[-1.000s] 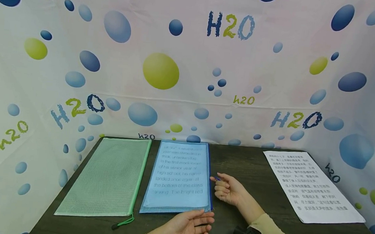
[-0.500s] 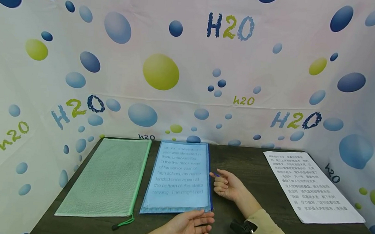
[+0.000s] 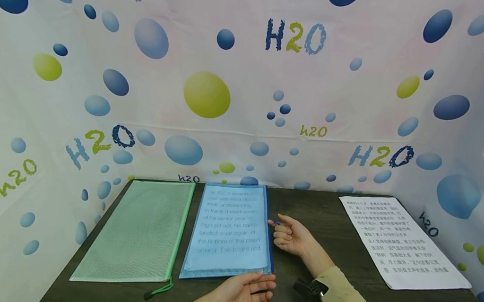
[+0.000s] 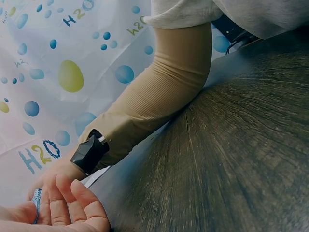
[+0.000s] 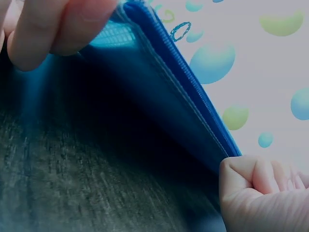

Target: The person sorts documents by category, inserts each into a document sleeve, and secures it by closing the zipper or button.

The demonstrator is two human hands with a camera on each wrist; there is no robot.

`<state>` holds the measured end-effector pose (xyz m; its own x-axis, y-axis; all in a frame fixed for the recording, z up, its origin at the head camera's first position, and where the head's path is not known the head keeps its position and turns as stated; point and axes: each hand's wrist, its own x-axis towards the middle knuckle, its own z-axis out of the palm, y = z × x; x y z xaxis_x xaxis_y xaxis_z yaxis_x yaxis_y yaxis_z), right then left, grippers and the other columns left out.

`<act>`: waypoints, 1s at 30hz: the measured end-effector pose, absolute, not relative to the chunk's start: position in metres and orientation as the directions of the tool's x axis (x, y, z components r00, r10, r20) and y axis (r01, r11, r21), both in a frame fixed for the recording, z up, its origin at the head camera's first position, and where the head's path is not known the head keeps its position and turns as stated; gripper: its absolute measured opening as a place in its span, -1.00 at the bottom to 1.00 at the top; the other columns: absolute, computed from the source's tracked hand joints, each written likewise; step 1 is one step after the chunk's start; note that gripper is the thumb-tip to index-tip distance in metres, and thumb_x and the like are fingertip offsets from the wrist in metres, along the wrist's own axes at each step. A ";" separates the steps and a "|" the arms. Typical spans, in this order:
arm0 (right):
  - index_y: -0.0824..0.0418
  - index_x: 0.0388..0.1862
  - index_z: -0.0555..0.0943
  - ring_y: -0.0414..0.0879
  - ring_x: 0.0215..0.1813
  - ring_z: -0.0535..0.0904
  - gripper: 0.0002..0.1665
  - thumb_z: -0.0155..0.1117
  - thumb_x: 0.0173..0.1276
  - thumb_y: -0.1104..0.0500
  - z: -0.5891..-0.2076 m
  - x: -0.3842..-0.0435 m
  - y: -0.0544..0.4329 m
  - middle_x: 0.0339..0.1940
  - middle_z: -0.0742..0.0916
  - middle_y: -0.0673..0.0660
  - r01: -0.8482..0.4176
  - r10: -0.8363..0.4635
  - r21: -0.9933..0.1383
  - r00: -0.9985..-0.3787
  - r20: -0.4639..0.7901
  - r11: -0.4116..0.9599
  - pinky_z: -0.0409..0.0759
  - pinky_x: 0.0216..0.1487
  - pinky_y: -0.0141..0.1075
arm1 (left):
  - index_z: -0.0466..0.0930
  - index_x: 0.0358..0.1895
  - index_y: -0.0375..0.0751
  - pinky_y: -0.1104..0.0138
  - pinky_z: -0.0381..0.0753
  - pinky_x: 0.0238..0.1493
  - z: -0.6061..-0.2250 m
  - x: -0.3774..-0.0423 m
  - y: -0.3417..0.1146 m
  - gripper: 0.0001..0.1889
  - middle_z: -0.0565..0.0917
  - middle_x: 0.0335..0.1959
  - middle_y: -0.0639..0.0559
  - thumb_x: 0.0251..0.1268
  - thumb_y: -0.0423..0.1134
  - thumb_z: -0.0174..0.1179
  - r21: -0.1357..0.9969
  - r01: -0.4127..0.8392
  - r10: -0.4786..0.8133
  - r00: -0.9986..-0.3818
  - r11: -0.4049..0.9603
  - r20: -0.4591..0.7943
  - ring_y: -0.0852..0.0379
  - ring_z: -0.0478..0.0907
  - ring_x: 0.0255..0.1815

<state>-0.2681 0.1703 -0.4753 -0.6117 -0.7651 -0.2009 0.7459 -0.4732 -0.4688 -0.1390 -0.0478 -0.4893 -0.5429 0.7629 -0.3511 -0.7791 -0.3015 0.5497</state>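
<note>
A blue mesh zipper pouch point(image 3: 232, 226) holds a printed English sheet, its text visible through the front. My left hand point(image 3: 241, 293), palm turned up, grips the pouch's near right corner between thumb and fingers. In the right wrist view that corner is raised off the table, and the zipper point(image 5: 181, 77) runs along the edge between both hands. My right hand point(image 3: 295, 238) has its fingers curled at the pouch's right edge, pinching a small blue zipper pull point(image 3: 277, 223). Most of the pull is hidden by the fingers in the right wrist view.
On the left lies a green mesh zipper pouch point(image 3: 138, 228) with a green cord and dark pull point(image 3: 154, 292). Printed white sheets point(image 3: 403, 242) lie at the right of the dark table point(image 3: 314, 206). A patterned curtain point(image 3: 248, 75) stands behind.
My right hand has slid a little way along the pouch's right edge, away from me. My left hand has kept its grip at the near corner.
</note>
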 end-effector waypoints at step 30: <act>0.23 -0.08 0.35 -0.30 -0.62 -0.07 -0.54 -0.41 0.62 -0.07 -0.468 -0.302 0.162 -0.66 0.09 -0.16 0.723 -0.676 -0.454 -0.674 -0.297 -0.522 -0.09 -0.49 -0.49 | 0.49 0.22 -0.12 0.40 0.49 0.06 -0.489 -0.139 -0.049 -0.62 0.65 -0.07 0.16 0.52 -0.04 -0.07 0.537 -0.788 0.774 -0.531 -0.301 -0.346 0.26 0.52 -0.07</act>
